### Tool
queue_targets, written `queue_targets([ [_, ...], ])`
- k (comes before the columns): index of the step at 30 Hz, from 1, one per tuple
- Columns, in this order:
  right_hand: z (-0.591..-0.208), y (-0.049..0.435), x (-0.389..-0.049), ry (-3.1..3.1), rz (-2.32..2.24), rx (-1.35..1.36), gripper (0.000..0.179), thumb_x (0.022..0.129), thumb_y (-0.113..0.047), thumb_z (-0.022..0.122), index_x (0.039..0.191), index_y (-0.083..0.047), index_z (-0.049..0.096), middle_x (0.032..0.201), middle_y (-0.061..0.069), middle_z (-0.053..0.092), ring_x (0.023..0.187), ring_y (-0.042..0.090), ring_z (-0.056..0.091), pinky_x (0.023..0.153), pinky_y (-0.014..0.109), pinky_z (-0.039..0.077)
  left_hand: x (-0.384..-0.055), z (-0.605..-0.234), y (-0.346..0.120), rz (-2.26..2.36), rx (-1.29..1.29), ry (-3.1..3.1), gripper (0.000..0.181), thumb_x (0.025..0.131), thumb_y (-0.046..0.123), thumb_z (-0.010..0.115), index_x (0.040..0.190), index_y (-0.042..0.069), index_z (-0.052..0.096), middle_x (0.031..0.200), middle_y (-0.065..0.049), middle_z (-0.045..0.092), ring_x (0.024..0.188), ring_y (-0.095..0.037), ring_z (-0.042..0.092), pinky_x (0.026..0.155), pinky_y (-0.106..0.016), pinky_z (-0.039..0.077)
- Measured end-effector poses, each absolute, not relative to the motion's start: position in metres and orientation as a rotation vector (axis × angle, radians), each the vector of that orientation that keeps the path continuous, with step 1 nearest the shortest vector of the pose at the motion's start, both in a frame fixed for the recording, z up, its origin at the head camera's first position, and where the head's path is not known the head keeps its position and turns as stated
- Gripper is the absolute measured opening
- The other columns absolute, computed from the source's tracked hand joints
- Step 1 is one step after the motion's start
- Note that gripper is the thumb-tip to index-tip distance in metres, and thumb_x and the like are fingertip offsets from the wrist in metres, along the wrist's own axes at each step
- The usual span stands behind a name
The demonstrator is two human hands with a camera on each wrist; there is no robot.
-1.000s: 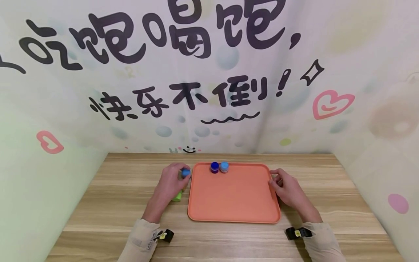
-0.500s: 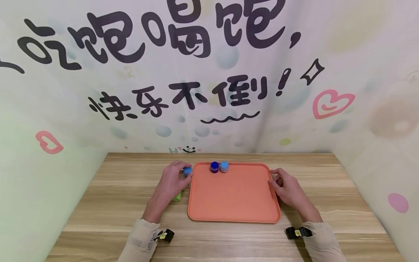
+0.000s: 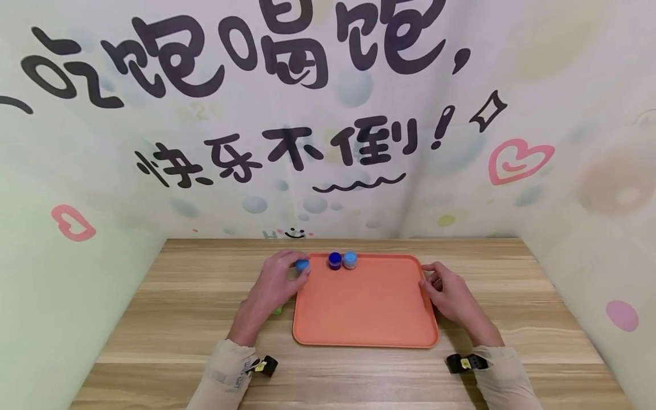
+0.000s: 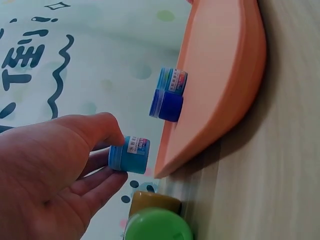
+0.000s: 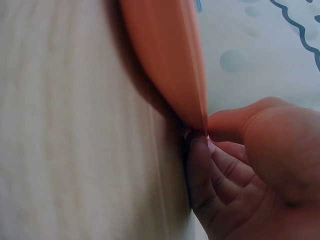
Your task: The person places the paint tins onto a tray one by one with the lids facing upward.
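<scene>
I count three small blue jars here, one in my hands and two on the one orange tray [image 3: 366, 307], which lies on the worktop [image 3: 184, 302] with its far edge near the worktop's far edge. My left hand [image 3: 273, 280] pinches the labelled blue jar [image 4: 134, 156] between thumb and fingers, up off the worktop at the tray's far left corner; whether it is over the rim or just outside it, I can't tell for certain. The other two, one dark blue jar [image 3: 335, 261] and one light blue jar [image 3: 350, 261], stand upright side by side at the tray's far edge, left of its middle. My right hand [image 3: 452, 293] grips the tray's right edge, toward the far right corner, thumb and fingers pinching the rim. Beside the tray's left edge are two more pieces, one green container [image 4: 157, 226] and one brown container [image 4: 155, 202], both partly out of sight. Each of my two wrists wears one black band [image 3: 465, 363].
</scene>
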State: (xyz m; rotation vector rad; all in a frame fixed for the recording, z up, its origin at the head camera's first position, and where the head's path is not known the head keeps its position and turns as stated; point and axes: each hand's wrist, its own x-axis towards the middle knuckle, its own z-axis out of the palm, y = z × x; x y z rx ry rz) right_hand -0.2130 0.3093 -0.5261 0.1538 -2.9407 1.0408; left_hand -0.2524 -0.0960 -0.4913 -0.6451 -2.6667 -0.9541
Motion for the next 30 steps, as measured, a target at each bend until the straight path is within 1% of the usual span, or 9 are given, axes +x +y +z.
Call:
queue_targets([
  [5,-0.526,0.309,-0.213,-2.943,1.039,0.156,0.037,0.098,-0.016,0.064,0.133,-0.005,0.055,0.09,0.006,0.064,0.073,0.015,0.06,0.062,0.024,0.053,-0.253,-0.49,-0.089,-0.976,-0.72,-2.669,0.028,0.088,0.015,0.076,0.116,0.01,0.073,0.116,-0.005,0.071,0.109,-0.021,0.067,0.091,-0.038,0.059],
  [8,-0.527,0.309,-0.213,-2.94,1.038,0.16,0.037,0.098,-0.016,0.064,0.133,-0.005,0.055,0.09,0.007,0.064,0.073,0.015,0.06,0.062,0.024,0.053,-0.254,-0.491,-0.085,-0.99,-0.758,-2.667,0.03,0.089,0.015,0.076,0.118,0.009,0.073,0.118,-0.005,0.071,0.109,-0.021,0.067,0.091,-0.037,0.059],
  [14,-0.526,0.309,-0.213,-2.936,1.034,0.162,0.038,0.098,-0.017,0.065,0.132,-0.005,0.055,0.09,0.006,0.064,0.074,0.015,0.06,0.062,0.024,0.053,-0.258,-0.491,-0.077,-1.052,-0.853,-2.633,0.026,0.088,0.013,0.077,0.114,0.007,0.075,0.116,-0.006,0.071,0.103,-0.02,0.067,0.085,-0.037,0.06],
  [17,-0.526,0.309,-0.214,-2.933,1.036,0.164,0.038,0.098,-0.017,0.065,0.132,-0.004,0.055,0.09,0.006,0.064,0.074,0.015,0.06,0.062,0.024,0.053,-0.26,-0.49,-0.074,-1.057,-0.898,-2.632,0.026,0.089,0.013,0.076,0.114,0.008,0.074,0.117,-0.005,0.071,0.102,-0.02,0.067,0.083,-0.037,0.06],
  [23,-0.525,0.308,-0.214,-2.938,1.046,0.156,0.037,0.099,-0.016,0.064,0.133,-0.005,0.055,0.091,0.007,0.065,0.074,0.016,0.06,0.062,0.024,0.053,-0.263,-0.488,-0.066,-0.993,-0.928,-2.642,0.029,0.088,0.015,0.077,0.116,0.008,0.074,0.118,-0.005,0.071,0.105,-0.02,0.068,0.088,-0.035,0.06],
  [30,-0.525,0.309,-0.213,-2.921,1.053,0.176,0.036,0.099,-0.016,0.064,0.132,-0.003,0.056,0.088,0.006,0.065,0.071,0.014,0.06,0.06,0.024,0.052,-0.267,-0.483,-0.057,-0.981,-1.013,-2.612,0.028,0.087,0.013,0.078,0.115,0.008,0.074,0.12,-0.007,0.072,0.11,-0.023,0.069,0.092,-0.036,0.058],
])
